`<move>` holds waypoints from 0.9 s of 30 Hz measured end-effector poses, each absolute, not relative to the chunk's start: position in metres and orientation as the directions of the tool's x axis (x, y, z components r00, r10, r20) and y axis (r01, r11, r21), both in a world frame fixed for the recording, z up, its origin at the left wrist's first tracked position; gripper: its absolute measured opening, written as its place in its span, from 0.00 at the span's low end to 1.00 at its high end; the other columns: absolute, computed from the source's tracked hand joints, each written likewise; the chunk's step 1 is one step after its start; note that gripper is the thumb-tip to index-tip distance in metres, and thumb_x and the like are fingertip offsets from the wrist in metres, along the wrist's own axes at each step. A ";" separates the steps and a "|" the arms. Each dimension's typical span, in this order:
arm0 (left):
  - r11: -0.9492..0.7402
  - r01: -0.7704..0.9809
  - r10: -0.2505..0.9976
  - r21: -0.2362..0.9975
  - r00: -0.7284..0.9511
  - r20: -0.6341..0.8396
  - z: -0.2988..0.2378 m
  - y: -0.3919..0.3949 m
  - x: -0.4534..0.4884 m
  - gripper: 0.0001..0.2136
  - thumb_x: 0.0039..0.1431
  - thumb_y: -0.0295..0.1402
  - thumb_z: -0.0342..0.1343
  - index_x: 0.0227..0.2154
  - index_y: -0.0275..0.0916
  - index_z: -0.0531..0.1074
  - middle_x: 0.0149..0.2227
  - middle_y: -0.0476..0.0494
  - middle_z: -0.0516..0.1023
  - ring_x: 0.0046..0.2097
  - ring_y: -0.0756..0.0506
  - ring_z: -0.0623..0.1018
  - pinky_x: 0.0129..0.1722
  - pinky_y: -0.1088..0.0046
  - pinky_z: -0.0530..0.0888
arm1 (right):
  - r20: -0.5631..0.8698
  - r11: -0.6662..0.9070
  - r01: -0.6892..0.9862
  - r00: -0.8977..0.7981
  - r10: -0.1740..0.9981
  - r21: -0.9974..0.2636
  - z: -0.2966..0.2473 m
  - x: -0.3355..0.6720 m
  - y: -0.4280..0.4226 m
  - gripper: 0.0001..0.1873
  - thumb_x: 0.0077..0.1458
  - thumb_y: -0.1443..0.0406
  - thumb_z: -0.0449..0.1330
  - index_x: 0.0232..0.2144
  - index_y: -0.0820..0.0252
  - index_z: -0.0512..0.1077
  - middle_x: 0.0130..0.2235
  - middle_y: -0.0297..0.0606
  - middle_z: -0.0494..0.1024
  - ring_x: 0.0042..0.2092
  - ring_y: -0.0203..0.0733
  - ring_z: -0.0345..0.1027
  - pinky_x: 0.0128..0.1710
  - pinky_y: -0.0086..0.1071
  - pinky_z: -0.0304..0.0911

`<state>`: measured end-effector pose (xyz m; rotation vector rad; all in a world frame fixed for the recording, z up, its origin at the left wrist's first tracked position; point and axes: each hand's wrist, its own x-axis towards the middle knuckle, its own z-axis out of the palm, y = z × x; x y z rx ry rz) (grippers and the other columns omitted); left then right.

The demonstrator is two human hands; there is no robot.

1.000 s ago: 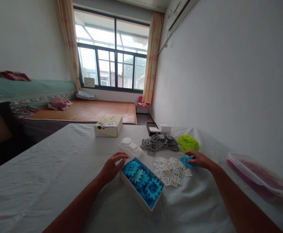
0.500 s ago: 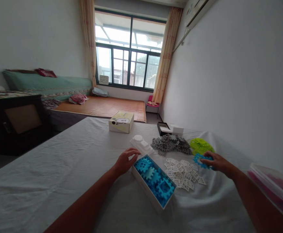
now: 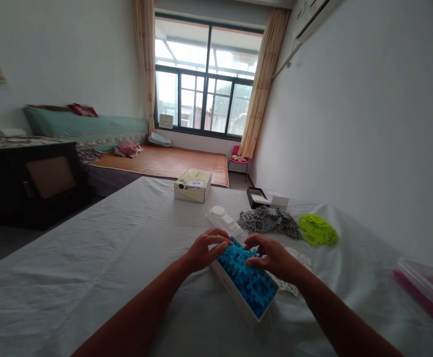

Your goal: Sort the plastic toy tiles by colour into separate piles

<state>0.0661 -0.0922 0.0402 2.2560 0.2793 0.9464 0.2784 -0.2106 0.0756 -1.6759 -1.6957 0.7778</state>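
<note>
Over blue pieces [image 3: 252, 288], left hand [image 3: 206, 250], right hand [image 3: 276, 257] half-curled, grip unclear; right covers some white pieces [image 3: 301, 256].

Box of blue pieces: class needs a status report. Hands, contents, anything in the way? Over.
Left hand at far end of open box. Right hand over blue pieces inside, grip unclear. Right arm partly blocks view of white pieces.

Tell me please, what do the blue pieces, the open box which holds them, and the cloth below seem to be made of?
Blue pieces: probably plastic, seemingly smooth; the toothed edges look stiff.
Open box: likely cardboard, matt white; its walls are thin and straight, though plastic is possible.
Cloth: apparently fabric, matt grey; it shows soft wrinkles.
</note>
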 end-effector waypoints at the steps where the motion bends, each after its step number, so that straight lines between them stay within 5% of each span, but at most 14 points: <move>1: -0.762 -0.058 0.403 0.645 0.738 0.542 0.041 -0.094 0.066 0.11 0.62 0.36 0.51 0.40 0.41 0.77 0.44 0.41 0.75 0.48 0.44 0.73 0.51 0.67 0.68 | 0.042 0.033 0.651 -0.001 0.999 -0.759 0.077 0.282 -0.217 0.19 0.44 0.60 0.64 0.40 0.57 0.71 0.42 0.38 0.76 0.37 0.40 0.68 0.33 0.32 0.67; 5: -0.803 -0.059 0.324 0.593 0.792 0.518 0.037 -0.097 0.069 0.11 0.59 0.37 0.54 0.41 0.43 0.77 0.44 0.41 0.75 0.46 0.44 0.73 0.49 0.66 0.69 | 0.069 0.059 0.709 -0.014 0.998 -0.703 0.078 0.281 -0.240 0.13 0.50 0.63 0.60 0.40 0.56 0.71 0.41 0.37 0.76 0.39 0.40 0.69 0.41 0.34 0.66; 13: -0.831 -0.030 0.327 0.556 0.781 0.532 0.033 -0.094 0.071 0.09 0.60 0.34 0.53 0.39 0.42 0.77 0.43 0.40 0.75 0.46 0.44 0.73 0.50 0.65 0.68 | 0.218 0.172 0.838 -0.066 0.974 -0.518 0.078 0.268 -0.256 0.19 0.51 0.60 0.61 0.47 0.53 0.71 0.47 0.40 0.74 0.49 0.46 0.64 0.51 0.41 0.60; 17: -0.839 -0.015 0.337 0.544 0.770 0.542 0.032 -0.094 0.072 0.09 0.60 0.33 0.52 0.39 0.42 0.77 0.43 0.41 0.75 0.46 0.44 0.73 0.49 0.65 0.68 | 0.193 0.190 0.843 -0.105 0.976 -0.504 0.070 0.260 -0.253 0.26 0.42 0.59 0.68 0.45 0.53 0.71 0.47 0.40 0.73 0.50 0.47 0.64 0.51 0.40 0.60; 27: -0.823 -0.107 0.285 0.558 0.771 0.569 0.043 -0.104 0.073 0.09 0.59 0.36 0.55 0.38 0.42 0.78 0.43 0.41 0.76 0.48 0.43 0.71 0.51 0.64 0.67 | 0.278 0.164 0.849 -0.021 0.960 -0.502 0.068 0.270 -0.238 0.13 0.58 0.63 0.53 0.44 0.53 0.72 0.43 0.39 0.73 0.40 0.40 0.68 0.44 0.37 0.64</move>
